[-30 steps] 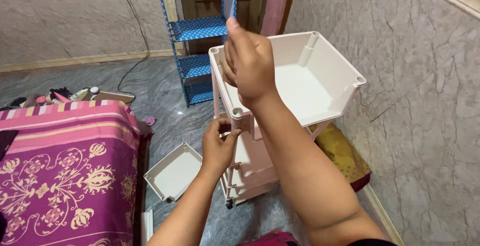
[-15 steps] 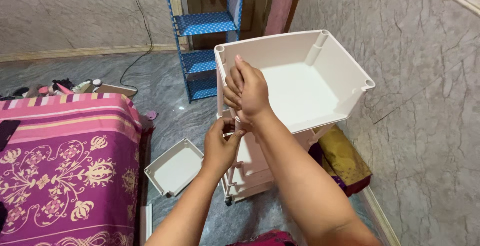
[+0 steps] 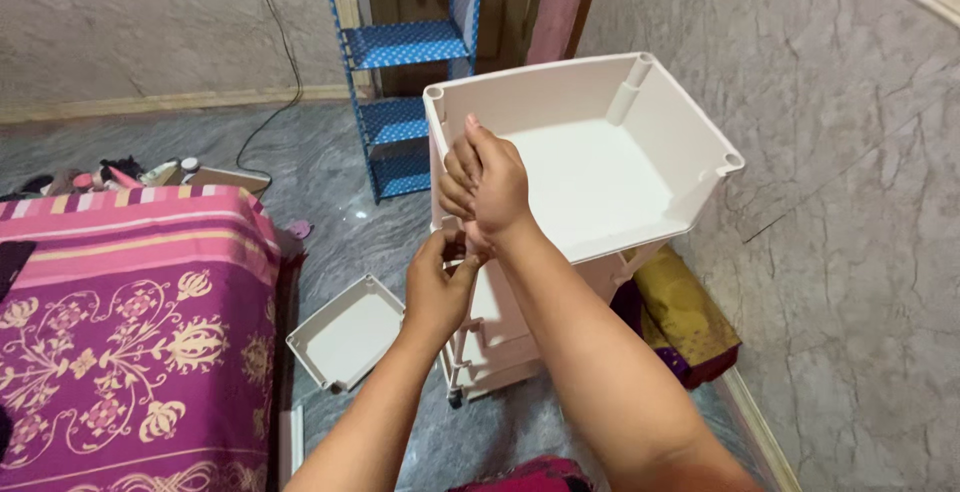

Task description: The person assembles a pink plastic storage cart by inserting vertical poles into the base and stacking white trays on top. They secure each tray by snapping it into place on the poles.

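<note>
**Light plastic tray held at its near corner**

The top tray of a white wheeled cart is gripped at its near left corner, where a hollow post socket is moulded in. The right hand is closed in a loose fist over that corner from above, fingers curled together on the rim. The left hand is placed just below, its fingertips pinched together on the thin white post under the same corner (whether the post is fully seated in the socket is hidden by the hands).

The tray is judged light and stiff but thin-walled, so some flex and a risk of cracking under hard sideways force are to be expected. The smooth plastic is likely a little slippery; the corners and posts are judged the firmest places to be held, not the middle of a wall.

A spare tray is seen on the grey floor beside a pink bedspread, well apart from a blue shelf.
</note>
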